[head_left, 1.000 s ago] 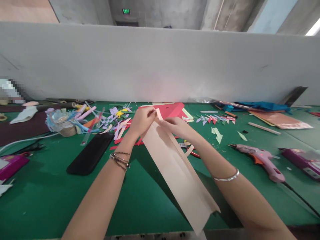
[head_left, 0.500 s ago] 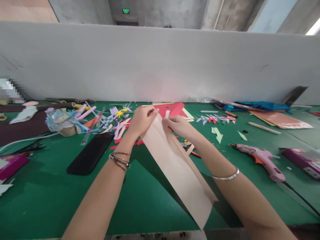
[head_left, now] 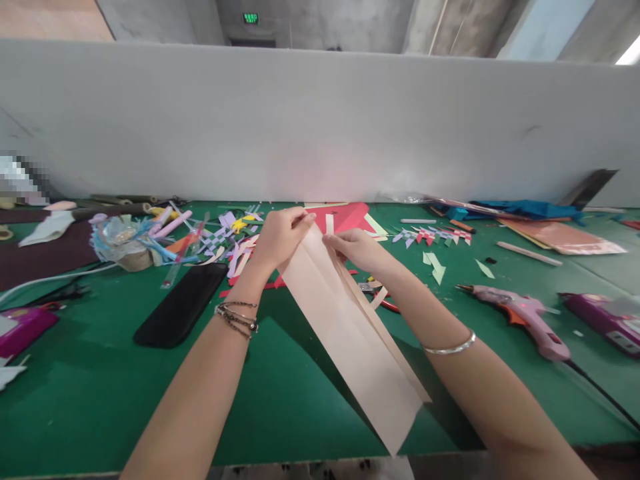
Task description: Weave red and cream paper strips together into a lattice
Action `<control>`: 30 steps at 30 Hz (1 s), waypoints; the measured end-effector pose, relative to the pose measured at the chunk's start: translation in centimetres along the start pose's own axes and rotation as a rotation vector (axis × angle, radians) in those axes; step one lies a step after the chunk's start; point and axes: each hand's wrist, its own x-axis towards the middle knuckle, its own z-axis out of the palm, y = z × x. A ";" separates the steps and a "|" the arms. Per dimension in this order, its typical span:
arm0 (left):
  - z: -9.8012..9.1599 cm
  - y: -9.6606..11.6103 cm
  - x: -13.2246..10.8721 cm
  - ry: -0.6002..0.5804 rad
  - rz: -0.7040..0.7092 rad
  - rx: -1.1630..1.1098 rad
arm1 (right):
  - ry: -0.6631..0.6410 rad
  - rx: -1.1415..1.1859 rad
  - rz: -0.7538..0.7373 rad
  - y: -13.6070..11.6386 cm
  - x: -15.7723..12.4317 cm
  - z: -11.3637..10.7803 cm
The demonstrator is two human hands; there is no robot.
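Note:
A long pale beige sheet of paper [head_left: 345,333] slants from my hands down toward the table's front edge, with a narrow folded or partly split band along its right side. My left hand [head_left: 286,235] pinches its upper left corner between thumb and fingers. At the top right, my right hand [head_left: 357,250] is closed on the band, and a short paper end [head_left: 329,224] sticks up above its fingers. Red paper [head_left: 347,217] lies on the table just behind my hands. Partly hidden by my right forearm are red-handled scissors or pliers [head_left: 389,305].
A black phone-like slab [head_left: 183,305] lies to the left, beside a twine-wrapped pot [head_left: 134,259] and woven paper scraps [head_left: 220,240]. At right are a pink glue gun [head_left: 525,317] with its cord and a purple box [head_left: 605,320]. A white partition [head_left: 320,120] stands behind.
The paper's lower end has shifted slightly left. Both hands keep their pinch, and the short end above my right fingers stands a little higher.

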 end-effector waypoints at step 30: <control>-0.8 -0.5 0.1 0.055 -0.014 0.030 | -0.016 -0.270 -0.049 0.2 -0.1 -0.3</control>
